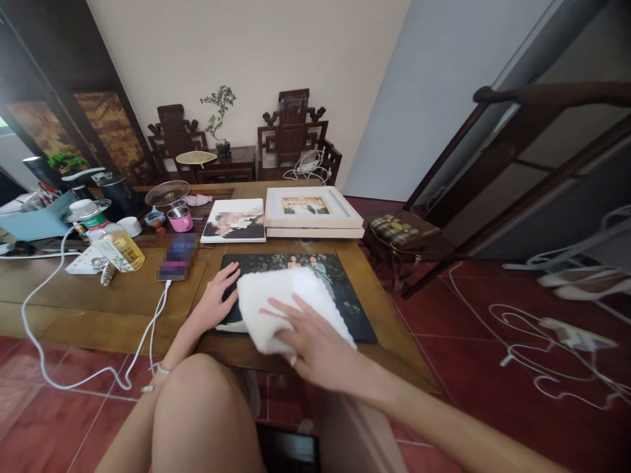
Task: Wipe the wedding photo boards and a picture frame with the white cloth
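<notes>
A dark photo print (pixel 340 289) of a couple lies flat on the low wooden table (pixel 98 309) in front of me. My right hand (pixel 315 341) presses a folded white cloth (pixel 280 295) onto the print, fingers spread flat over the cloth. My left hand (pixel 217 299) rests open on the print's left edge, fingers flat, steadying it. My bare knee (pixel 197 407) is raised just below the table's near edge.
Beyond the print lie a white photo book (pixel 236 220) and stacked framed photos (pixel 313 210). A phone (pixel 178 257) with a white cable (pixel 44 355), an oil bottle (pixel 121 249), a pink cup (pixel 180 219) and clutter sit left. A stool (pixel 404 240) and floor cables (pixel 542 335) are right.
</notes>
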Tool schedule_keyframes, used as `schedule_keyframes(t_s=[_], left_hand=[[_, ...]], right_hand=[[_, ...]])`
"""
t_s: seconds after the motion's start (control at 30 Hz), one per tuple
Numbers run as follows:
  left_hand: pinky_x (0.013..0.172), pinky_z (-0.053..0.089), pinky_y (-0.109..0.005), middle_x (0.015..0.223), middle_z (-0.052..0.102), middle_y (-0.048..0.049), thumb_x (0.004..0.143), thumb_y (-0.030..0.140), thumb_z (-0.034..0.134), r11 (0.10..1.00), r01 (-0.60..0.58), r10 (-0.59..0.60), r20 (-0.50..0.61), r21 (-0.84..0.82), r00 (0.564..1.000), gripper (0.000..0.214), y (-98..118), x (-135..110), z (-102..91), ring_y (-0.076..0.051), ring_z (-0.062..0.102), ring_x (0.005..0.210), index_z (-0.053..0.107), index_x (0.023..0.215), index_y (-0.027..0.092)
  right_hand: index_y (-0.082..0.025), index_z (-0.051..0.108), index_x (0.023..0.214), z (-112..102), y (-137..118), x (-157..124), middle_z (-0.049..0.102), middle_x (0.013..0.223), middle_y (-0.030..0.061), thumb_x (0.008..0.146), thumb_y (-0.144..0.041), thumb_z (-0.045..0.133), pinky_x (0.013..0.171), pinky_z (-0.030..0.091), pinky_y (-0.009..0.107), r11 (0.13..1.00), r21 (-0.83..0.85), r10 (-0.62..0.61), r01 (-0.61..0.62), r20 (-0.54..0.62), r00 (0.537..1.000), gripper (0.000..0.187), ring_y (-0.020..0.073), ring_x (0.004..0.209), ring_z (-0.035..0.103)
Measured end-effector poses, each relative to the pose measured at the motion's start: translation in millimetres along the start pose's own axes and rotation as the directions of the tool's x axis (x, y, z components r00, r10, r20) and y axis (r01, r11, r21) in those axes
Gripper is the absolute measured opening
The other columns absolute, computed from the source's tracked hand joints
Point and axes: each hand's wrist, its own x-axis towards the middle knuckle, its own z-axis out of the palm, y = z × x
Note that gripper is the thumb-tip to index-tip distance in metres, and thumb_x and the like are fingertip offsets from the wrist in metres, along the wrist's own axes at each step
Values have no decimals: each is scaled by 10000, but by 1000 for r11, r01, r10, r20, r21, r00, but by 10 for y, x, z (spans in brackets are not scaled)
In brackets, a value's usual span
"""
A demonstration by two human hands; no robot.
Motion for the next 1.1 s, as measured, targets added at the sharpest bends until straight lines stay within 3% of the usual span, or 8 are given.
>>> schedule_keyframes(t_s=[0.17, 0.3, 0.43, 0.57, 0.67, 0.8, 0.97, 1.1], left_hand=[[1151, 264, -493, 1482, 420, -125, 928, 390, 462, 999, 30, -30, -18, -11, 999, 470, -13, -10, 19, -252, 354, 1393, 515, 1346, 182], [1151, 259, -497, 1483, 423, -103, 939, 390, 439, 999, 34, -34, -9, -26, 999, 454, -13, -11, 9, -246, 347, 1397, 511, 1351, 213], [1156, 261, -484, 1477, 436, -93, 958, 350, 391, 999, 28, -28, -9, -36, 1000, 437, -19, -5, -2, -239, 352, 1395, 507, 1357, 216], [1156, 266, -488, 1475, 437, -96, 960, 320, 373, 999, 5, -6, -8, -38, 1000, 423, -40, -3, 3, -243, 360, 1391, 530, 1336, 204], [1153, 271, -493, 1471, 440, -112, 956, 314, 378, 999, 1, -1, -15, -35, 1000, 426, -56, -4, 10, -246, 361, 1390, 533, 1331, 183], [1157, 268, -488, 1465, 444, -125, 950, 320, 390, 999, 11, -12, -15, -34, 1000, 436, -58, -3, 7, -246, 363, 1389, 536, 1327, 159], [1160, 269, -463, 1469, 434, -141, 950, 353, 404, 997, 26, -29, -32, -78, 999, 475, 2, -8, -27, -240, 371, 1385, 500, 1359, 130], [1162, 265, -436, 1478, 430, -107, 968, 391, 380, 989, 33, -46, -92, -146, 995, 466, 76, -23, -61, -225, 390, 1374, 508, 1356, 167]], right_hand=[[-147, 633, 1088, -115, 547, 631, 362, 1503, 154, 848, -127, 459, 1081, 205, 669, 986, -96, 125, -133, -81, 989, 297, 346, 1419, 223], [-172, 612, 1139, -109, 694, 955, 372, 1505, 115, 877, -138, 438, 1080, 168, 688, 987, -103, 115, -123, -79, 990, 317, 329, 1428, 203], [-159, 629, 1110, -57, 410, 793, 441, 1458, 137, 857, -131, 458, 1094, 145, 676, 990, -96, 99, -102, -37, 994, 306, 314, 1415, 250], [-204, 663, 1005, -27, -113, 285, 406, 1488, 88, 737, -103, 532, 1100, 79, 689, 997, -37, 67, -65, 52, 996, 315, 313, 1434, 186], [-207, 655, 997, -55, -320, -46, 353, 1520, 59, 710, -84, 508, 1129, 84, 643, 999, 38, 35, -39, 94, 995, 346, 274, 1444, 159], [-200, 648, 1024, -114, -34, -160, 417, 1484, 68, 762, -48, 443, 1153, 129, 579, 991, -23, 135, -134, 2, 991, 365, 233, 1427, 233], [-142, 643, 1022, -145, 544, 176, 441, 1447, 181, 857, -105, 421, 1072, 189, 685, 924, -158, 329, -347, -129, 935, 279, 330, 1409, 260], [-143, 632, 1107, -91, 465, 546, 431, 1453, 178, 882, -153, 430, 1035, 180, 733, 945, -154, 275, -287, -97, 957, 302, 363, 1407, 246]])
